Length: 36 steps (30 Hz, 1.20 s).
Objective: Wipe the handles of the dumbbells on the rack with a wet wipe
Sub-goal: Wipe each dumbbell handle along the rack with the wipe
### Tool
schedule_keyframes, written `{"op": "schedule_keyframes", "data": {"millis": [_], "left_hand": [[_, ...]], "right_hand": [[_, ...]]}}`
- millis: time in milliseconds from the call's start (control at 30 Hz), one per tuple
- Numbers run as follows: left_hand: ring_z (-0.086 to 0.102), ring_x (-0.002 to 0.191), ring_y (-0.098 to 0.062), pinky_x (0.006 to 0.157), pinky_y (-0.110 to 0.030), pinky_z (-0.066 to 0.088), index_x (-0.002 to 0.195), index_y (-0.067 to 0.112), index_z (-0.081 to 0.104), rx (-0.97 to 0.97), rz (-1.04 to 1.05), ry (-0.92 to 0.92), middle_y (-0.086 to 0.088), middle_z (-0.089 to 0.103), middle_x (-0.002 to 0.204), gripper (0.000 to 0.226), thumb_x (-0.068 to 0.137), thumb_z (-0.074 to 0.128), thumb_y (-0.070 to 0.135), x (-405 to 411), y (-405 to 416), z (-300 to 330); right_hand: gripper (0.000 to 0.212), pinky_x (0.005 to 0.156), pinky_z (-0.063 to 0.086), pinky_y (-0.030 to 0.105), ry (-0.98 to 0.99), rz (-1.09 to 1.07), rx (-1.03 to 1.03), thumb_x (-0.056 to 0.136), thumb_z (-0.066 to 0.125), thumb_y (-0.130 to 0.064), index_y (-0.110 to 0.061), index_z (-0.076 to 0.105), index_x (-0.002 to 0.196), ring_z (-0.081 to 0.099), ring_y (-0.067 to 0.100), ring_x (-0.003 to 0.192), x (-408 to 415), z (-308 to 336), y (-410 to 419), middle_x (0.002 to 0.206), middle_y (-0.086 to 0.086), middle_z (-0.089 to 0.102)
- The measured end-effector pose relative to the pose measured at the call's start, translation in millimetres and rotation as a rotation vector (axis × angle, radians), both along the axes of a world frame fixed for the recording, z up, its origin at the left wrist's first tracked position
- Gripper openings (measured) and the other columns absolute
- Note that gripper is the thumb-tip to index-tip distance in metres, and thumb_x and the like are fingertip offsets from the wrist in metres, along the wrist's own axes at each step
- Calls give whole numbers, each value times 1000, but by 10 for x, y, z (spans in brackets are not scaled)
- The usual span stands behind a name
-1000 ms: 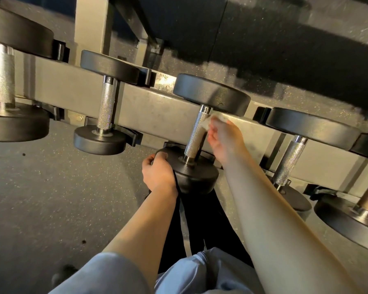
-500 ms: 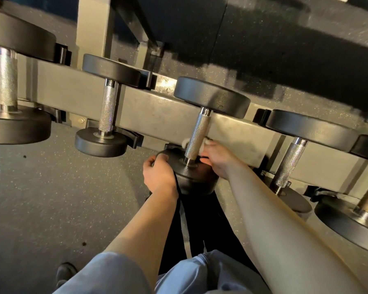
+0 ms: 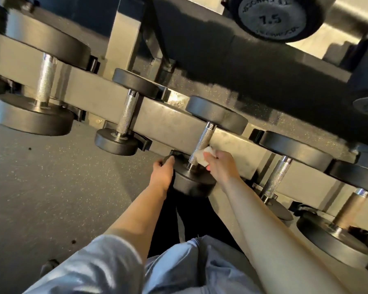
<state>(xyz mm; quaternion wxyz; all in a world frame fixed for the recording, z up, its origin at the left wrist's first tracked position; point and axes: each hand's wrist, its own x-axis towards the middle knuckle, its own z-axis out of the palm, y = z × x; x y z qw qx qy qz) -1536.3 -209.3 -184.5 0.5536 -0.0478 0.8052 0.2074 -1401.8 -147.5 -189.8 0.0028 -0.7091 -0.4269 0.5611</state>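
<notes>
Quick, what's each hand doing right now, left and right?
Left hand: grips the near head of the dumbbell being cleaned.
Right hand: holds the wet wipe against that dumbbell's handle.

Grey speckled floor (image 3: 40,187), light blue shirt (image 3: 106,266), black trousers (image 3: 168,221), dark shoe (image 3: 48,265) at lower left.

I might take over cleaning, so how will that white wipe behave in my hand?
The wipe probably handles limp: it bunches in the right hand against the knurled handle. Likely very light. It may snag on that rough knurling.
</notes>
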Motion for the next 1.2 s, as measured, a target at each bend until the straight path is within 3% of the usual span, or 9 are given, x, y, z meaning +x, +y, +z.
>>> {"op": "schedule_keyframes", "data": {"millis": [67, 267, 400, 567, 700, 767, 900, 1000, 1200], "left_hand": [[53, 108, -24, 103, -42, 43, 121, 21, 48, 30, -85, 18, -3, 55, 115, 32, 97, 50, 42, -166, -64, 178], [56, 92, -20, 92, -42, 49, 102, 20, 55, 140, 163, 153, -3, 57, 96, 11, 97, 54, 29, -907, -330, 771], [57, 95, -20, 91, -41, 49, 110, 15, 57, 178, 238, 213, -3, 58, 97, 17, 97, 54, 25, -1277, -388, 940], [56, 98, -21, 88, -36, 46, 120, 17, 52, 189, 173, 220, -4, 58, 110, 27, 94, 60, 22, -1564, -368, 919], [58, 107, -27, 100, -44, 46, 121, 21, 49, 173, -56, 183, -6, 58, 118, 31, 93, 62, 21, -1849, -272, 799], [57, 107, -25, 100, -41, 46, 125, 21, 49, 161, -154, 169, -4, 56, 117, 36, 91, 64, 23, -1973, -189, 767], [60, 105, -26, 98, -40, 47, 126, 21, 52, 177, -352, 121, -3, 60, 109, 43, 87, 70, 22, -2479, 101, 662], [63, 101, -26, 93, -39, 50, 127, 22, 54, 189, -468, 98, -5, 64, 113, 45, 85, 71, 24, -2735, 257, 621], [54, 112, -20, 88, -26, 41, 146, 27, 32, 110, -685, 18, -3, 54, 125, 69, 87, 69, 27, -2772, 450, 522]], "right_hand": [[23, 61, 50, 28, 27, 0, 13, 96, 50, -25, -7, 63, 103, 60, 15, 64, -40, 131, 83, 88, 9, 63], [7, 42, 49, 21, 93, -88, -5, 93, 57, -18, -12, 55, 97, 59, 13, 50, -495, 374, 193, 80, 7, 61], [5, 64, 56, 32, 197, -188, -46, 91, 57, -9, -13, 53, 91, 65, 30, 82, -999, 405, 218, 98, 14, 61], [26, 93, 51, 40, 253, -415, -141, 91, 59, -9, -6, 58, 116, 61, 29, 103, -1519, 345, 354, 113, 13, 62], [9, 86, 51, 35, 237, -568, -181, 88, 61, -6, -10, 53, 89, 59, 19, 79, -1955, 333, 581, 84, 8, 60], [19, 84, 51, 33, 230, -603, -162, 88, 60, -5, -14, 47, 77, 57, 17, 75, -2072, 300, 647, 83, 8, 57], [17, 72, 53, 31, 125, -627, -128, 84, 69, -20, -12, 57, 93, 59, 18, 73, -2510, 195, 669, 101, 11, 61], [28, 90, 52, 41, -36, -776, -68, 74, 79, -26, -12, 61, 90, 64, 28, 93, -2763, 175, 664, 101, 7, 67], [44, 86, 41, 25, -27, -903, -65, 79, 77, -20, -16, 55, 118, 59, 22, 104, -2955, 136, 734, 110, 3, 63]]}}
